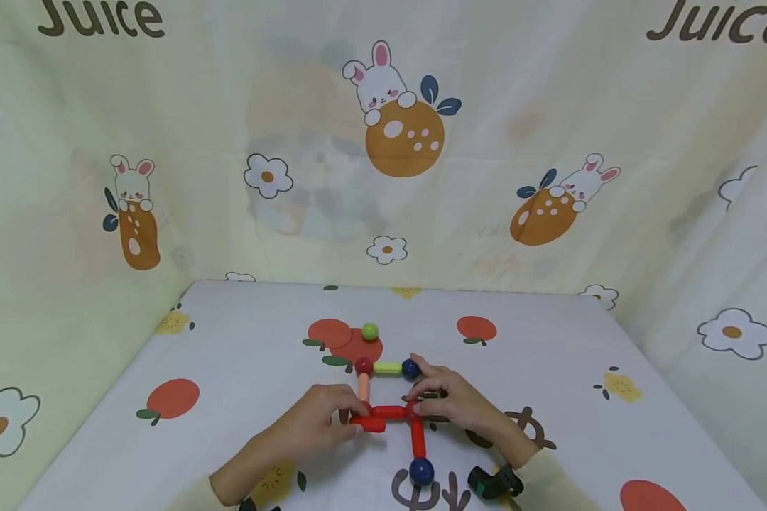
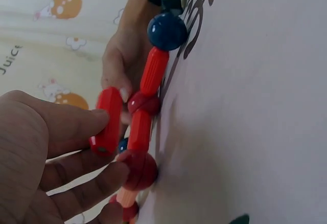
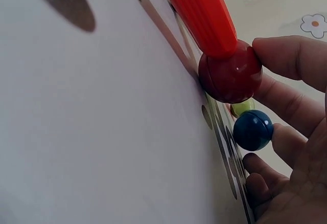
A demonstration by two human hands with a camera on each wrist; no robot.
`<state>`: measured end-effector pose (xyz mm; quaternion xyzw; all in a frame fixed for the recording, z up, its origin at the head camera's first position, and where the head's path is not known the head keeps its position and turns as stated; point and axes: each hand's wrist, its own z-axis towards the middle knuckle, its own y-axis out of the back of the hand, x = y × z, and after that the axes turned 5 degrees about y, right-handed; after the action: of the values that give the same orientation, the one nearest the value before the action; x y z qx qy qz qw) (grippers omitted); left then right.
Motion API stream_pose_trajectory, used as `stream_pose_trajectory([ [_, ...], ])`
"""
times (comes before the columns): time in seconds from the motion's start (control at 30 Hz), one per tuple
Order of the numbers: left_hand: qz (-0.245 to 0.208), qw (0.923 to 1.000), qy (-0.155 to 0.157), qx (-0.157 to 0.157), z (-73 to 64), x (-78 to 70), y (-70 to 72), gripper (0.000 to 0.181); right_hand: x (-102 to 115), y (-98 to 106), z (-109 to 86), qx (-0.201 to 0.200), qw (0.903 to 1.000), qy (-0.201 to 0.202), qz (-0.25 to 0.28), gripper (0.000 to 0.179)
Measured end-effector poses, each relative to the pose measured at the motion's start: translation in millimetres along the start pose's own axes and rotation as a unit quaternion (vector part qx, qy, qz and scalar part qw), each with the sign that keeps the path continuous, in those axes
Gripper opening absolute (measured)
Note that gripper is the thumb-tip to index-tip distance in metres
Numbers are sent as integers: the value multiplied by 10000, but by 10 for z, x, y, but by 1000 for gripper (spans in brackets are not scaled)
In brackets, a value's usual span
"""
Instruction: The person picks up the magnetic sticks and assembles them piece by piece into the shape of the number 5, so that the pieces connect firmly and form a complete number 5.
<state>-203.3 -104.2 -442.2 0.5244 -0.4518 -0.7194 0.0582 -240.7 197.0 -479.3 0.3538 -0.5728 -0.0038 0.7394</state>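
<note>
My left hand [image 1: 319,420] pinches a loose red rod [image 2: 108,119] between thumb and fingers. Its other fingertips reach a red ball [image 2: 138,170] at one joint of a rod-and-ball frame on the table. My right hand [image 1: 463,406] grips another red ball [image 3: 231,71] with thumb and finger, while a further finger touches a blue ball [image 3: 253,130]. Between the two red joints runs a red rod [image 1: 390,412]. An orange rod [image 1: 364,388] leads to a far red ball [image 1: 363,365], then a yellow-green rod [image 1: 388,368]. A red rod [image 1: 418,438] points nearer, ending in a blue ball [image 1: 421,472].
A green ball [image 1: 370,331] lies apart, behind the frame. The white tabletop [image 1: 243,369] carries printed fruit and lettering. Patterned curtains [image 1: 319,106] stand at the back and sides. A dark band [image 1: 495,482] is on the right wrist.
</note>
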Motion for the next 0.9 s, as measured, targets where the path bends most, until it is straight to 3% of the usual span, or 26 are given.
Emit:
stream_pose_trajectory([
  [0.33, 255, 9983, -276, 447, -7, -106, -158, 13, 30, -4, 13, 59, 9999, -113, 73, 16],
  [0.63, 246, 9962, 58, 837, 6, -138, -308, 14, 32, 11, 2, 30, 9998, -175, 113, 15],
  [0.9, 152, 9944, 157, 1035, -9, -180, -374, 14, 47, 16, -6, 44, 9998, -146, 155, 16],
])
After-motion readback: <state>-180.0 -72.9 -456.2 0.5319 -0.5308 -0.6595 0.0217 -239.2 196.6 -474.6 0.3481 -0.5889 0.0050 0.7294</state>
